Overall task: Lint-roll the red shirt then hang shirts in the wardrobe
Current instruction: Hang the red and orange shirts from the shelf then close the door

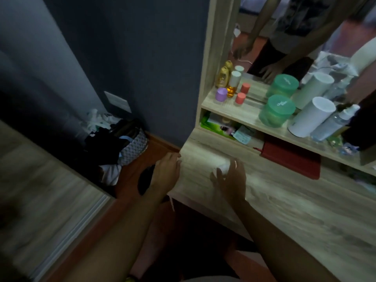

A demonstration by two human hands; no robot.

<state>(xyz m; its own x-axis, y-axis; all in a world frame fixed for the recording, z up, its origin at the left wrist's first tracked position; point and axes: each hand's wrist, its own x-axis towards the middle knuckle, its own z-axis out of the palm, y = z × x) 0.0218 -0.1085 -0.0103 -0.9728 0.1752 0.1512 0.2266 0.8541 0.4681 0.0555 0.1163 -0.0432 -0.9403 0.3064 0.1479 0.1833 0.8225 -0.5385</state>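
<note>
A white lint roller lies on the wooden dressing table, near its left end. My right hand is on the roller, with the thumb on one side and the fingers on the other. My left hand rests at the table's left corner with loosely bent fingers and holds nothing. No red shirt and no wardrobe are in view. The picture is blurred by motion.
A shelf above the table carries bottles, two green jars and a white cylinder, with a mirror behind. A red flat case lies under the shelf. A laundry basket with dark clothes stands on the floor to the left.
</note>
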